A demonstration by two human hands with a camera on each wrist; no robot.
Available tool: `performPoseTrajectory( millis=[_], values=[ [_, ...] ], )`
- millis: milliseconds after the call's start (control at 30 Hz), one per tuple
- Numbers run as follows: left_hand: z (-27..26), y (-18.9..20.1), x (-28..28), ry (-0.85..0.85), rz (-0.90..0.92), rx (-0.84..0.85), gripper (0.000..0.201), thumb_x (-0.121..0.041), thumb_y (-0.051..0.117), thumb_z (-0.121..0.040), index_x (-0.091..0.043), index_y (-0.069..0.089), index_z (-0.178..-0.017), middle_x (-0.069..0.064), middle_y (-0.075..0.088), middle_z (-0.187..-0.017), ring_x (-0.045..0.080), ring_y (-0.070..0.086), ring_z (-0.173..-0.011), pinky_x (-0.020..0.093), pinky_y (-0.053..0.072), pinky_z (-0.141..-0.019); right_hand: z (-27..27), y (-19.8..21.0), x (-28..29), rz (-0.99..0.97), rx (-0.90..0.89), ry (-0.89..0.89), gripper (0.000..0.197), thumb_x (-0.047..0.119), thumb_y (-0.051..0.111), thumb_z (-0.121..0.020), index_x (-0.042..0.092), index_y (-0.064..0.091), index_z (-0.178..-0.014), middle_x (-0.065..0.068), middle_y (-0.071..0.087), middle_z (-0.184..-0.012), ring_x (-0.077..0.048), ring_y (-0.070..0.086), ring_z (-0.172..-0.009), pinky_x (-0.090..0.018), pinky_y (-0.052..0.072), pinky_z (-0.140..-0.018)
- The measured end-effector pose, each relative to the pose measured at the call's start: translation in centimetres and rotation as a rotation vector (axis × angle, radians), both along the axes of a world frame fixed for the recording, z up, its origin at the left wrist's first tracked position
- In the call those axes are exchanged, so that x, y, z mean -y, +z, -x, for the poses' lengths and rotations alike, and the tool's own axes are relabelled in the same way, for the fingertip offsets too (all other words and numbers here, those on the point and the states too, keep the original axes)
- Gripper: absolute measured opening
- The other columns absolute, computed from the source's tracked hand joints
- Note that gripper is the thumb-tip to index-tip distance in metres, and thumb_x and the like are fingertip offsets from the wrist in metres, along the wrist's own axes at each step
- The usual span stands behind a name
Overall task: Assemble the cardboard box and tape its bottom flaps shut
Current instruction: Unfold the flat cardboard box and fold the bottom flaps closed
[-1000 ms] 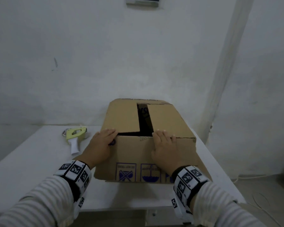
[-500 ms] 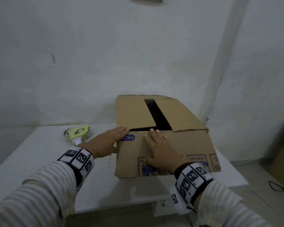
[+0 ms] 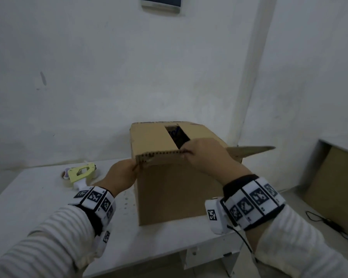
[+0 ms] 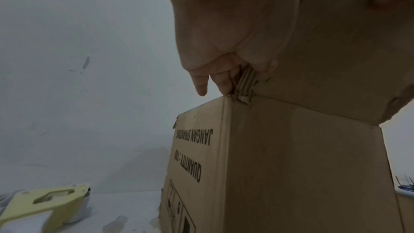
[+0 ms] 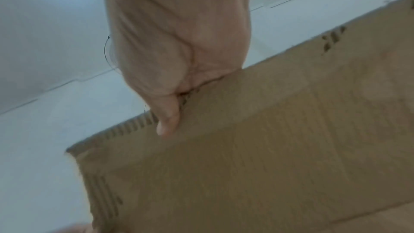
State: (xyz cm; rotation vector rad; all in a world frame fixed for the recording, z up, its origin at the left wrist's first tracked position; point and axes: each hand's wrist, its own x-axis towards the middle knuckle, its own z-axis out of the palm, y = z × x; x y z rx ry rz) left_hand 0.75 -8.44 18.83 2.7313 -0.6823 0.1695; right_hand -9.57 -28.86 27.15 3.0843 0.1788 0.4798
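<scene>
A brown cardboard box [image 3: 175, 189] stands upright on the white table [image 3: 28, 197], two inner flaps folded over its top with a dark gap [image 3: 177, 137] between them. The near long flap [image 3: 161, 154] is raised to about level. My left hand [image 3: 122, 175] pinches that flap's left corner [image 4: 245, 84]. My right hand [image 3: 205, 155] grips its edge further right, thumb under the board [image 5: 168, 118]. Another flap [image 3: 253, 150] sticks out to the right. A yellow tape dispenser [image 3: 80, 174] lies on the table left of the box.
The white wall runs close behind the box, with a pillar [image 3: 253, 77] at the right. A second table [image 3: 342, 143] with cardboard [image 3: 333, 189] leaning under it stands at the far right. Cables [image 3: 329, 223] lie on the floor there.
The box has been turned so a plain side faces me. Both hands left its front face and took hold of the near flap, lifting it to about level.
</scene>
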Motion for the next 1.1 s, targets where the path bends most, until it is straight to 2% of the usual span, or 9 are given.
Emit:
performPoseTrajectory(
  millis=[100,233,400,467,567,667,900,1000,1100],
  values=[
    [0.2,-0.4,0.8,0.09,0.175,0.041,0.03,-0.033,0.036,-0.1,-0.014,0.059,-0.107,0.018,0.066,-0.101,0.035,0.062,-0.096,0.029,0.036,-0.066,-2.4,-0.9,0.2,-0.068,0.3,-0.072,0.025,0.033,0.051,-0.092,0.02,0.062,-0.111,-0.002,0.062,-0.109,-0.024,0.053,-0.106,-0.037,0.035,-0.093],
    [-0.2,-1.3,1.9,0.205,0.293,0.101,0.035,-0.04,0.036,-0.098,-0.015,0.057,-0.111,0.014,0.068,-0.103,0.034,0.063,-0.093,0.03,0.038,-0.066,-5.4,-3.7,1.6,-0.135,0.486,-0.069,0.06,0.021,0.061,-0.086,0.012,0.039,-0.142,-0.017,0.035,-0.15,-0.036,0.026,-0.141,-0.049,0.006,-0.116],
    [-0.8,-1.6,2.8,0.305,0.369,0.134,0.026,-0.036,0.041,-0.097,-0.014,0.042,-0.081,0.0,0.048,-0.065,0.033,0.056,-0.074,0.031,0.031,-0.059,-8.1,-6.1,4.2,-0.21,0.217,-0.142,0.073,0.031,0.048,-0.095,0.016,0.005,-0.152,-0.01,-0.008,-0.16,-0.029,-0.01,-0.147,-0.047,0.001,-0.118],
    [-1.2,-1.7,3.4,0.329,0.431,0.103,0.02,-0.032,0.043,-0.096,-0.013,0.044,-0.093,0.001,0.048,-0.069,0.031,0.054,-0.074,0.032,0.034,-0.06,-9.0,-7.3,5.0,-0.209,0.128,-0.172,0.07,0.039,0.04,-0.098,0.019,0.002,-0.152,-0.008,-0.01,-0.16,-0.028,-0.01,-0.148,-0.047,0.002,-0.118],
    [-1.5,-1.8,4.3,0.356,0.522,0.055,0.038,-0.028,0.046,-0.095,-0.014,0.036,-0.129,0.016,0.059,-0.107,0.033,0.055,-0.092,0.039,0.048,-0.074,-10.4,-8.8,6.3,-0.198,0.009,-0.197,0.065,0.047,0.029,-0.099,0.021,0.003,-0.152,-0.007,-0.006,-0.161,-0.028,-0.006,-0.148,-0.047,0.004,-0.118],
    [-1.8,-2.3,5.2,0.416,0.469,0.052,0.043,-0.021,0.043,-0.095,-0.01,0.038,-0.136,0.019,0.043,-0.131,0.036,0.042,-0.119,0.046,0.041,-0.094,-11.5,-9.8,7.5,-0.165,-0.136,-0.158,0.057,0.046,0.022,-0.1,0.019,0.02,-0.15,-0.009,0.013,-0.16,-0.028,0.011,-0.147,-0.047,0.011,-0.118],
    [-3.1,-2.1,6.9,0.525,0.232,0.112,0.028,-0.015,0.036,-0.093,-0.006,0.061,-0.103,0.012,0.053,-0.118,0.031,0.046,-0.11,0.041,0.04,-0.093,-12.8,-9.8,8.3,-0.17,-0.281,-0.106,0.058,0.045,0.019,-0.099,0.011,0.029,-0.146,-0.011,0.024,-0.156,-0.03,0.019,-0.144,-0.046,0.017,-0.118],
    [-3.8,-0.6,7.8,0.556,0.149,0.021,0.029,-0.018,0.038,-0.092,-0.008,0.061,-0.106,0.011,0.051,-0.122,0.032,0.048,-0.113,0.042,0.043,-0.096,-13.0,-8.4,8.3,-0.178,-0.367,-0.072,0.055,0.041,0.026,-0.1,0.006,0.035,-0.141,-0.016,0.031,-0.151,-0.033,0.026,-0.14,-0.047,0.023,-0.115],
    [-4.5,0.7,8.8,0.553,0.022,-0.062,0.036,-0.024,0.036,-0.092,-0.012,0.061,-0.116,0.01,0.052,-0.126,0.03,0.052,-0.113,0.04,0.045,-0.096,-13.8,-6.9,8.3,-0.096,-0.433,-0.023,0.036,0.03,0.034,-0.099,0.005,0.058,-0.105,-0.017,0.059,-0.121,-0.03,0.056,-0.103,-0.037,0.046,-0.089]
  ],
)
